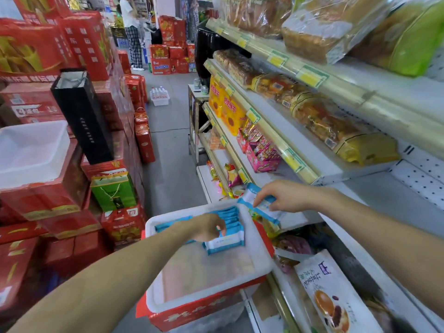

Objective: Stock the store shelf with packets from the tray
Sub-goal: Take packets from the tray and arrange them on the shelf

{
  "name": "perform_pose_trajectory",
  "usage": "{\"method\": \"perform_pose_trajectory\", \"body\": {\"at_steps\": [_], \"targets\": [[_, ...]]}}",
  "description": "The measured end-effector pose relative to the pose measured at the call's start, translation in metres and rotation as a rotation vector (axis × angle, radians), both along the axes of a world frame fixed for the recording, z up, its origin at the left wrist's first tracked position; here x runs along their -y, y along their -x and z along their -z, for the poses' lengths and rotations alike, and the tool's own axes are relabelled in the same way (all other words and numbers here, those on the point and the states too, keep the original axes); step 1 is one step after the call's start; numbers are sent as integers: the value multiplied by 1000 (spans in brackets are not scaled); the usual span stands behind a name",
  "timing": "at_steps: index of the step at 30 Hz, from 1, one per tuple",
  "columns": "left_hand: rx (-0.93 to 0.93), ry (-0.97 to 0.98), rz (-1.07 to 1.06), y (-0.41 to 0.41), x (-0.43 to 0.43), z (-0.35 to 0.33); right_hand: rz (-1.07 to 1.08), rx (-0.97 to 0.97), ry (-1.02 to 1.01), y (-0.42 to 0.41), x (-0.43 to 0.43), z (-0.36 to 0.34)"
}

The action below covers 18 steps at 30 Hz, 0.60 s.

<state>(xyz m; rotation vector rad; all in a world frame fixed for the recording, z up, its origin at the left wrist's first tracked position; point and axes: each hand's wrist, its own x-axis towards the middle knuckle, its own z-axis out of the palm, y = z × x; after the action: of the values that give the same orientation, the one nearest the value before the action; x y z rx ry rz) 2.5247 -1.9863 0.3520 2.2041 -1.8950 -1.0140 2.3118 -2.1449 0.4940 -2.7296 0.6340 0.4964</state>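
A white plastic tray [254, 239] rests on a red carton in front of the shelf. Several blue-and-white packets [228, 217] stand in a row at its far end. My left hand [209, 228] reaches into the tray and grips one of these packets [225, 243] by its top. My right hand [286, 195] holds another blue-and-white packet [260, 207] just above the white store shelf [384, 200], near its front edge. The shelf surface behind that packet is bare white.
Upper shelves hold bread and snack bags [319, 116]. A lower shelf holds a white pastry bag [334, 296]. Red gift boxes [72, 44] are stacked on the left with another white tray [31, 150] on top. A person [132, 32] stands far down the aisle.
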Motion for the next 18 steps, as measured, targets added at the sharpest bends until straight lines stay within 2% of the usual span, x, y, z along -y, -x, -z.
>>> {"method": "perform_pose_trajectory", "body": {"at_steps": [6,18], "targets": [[97,-1,30,11,10,18,89,35,-65,34,-4,5],[68,-41,144,42,6,49,105,-18,-79,51,-21,14]]}}
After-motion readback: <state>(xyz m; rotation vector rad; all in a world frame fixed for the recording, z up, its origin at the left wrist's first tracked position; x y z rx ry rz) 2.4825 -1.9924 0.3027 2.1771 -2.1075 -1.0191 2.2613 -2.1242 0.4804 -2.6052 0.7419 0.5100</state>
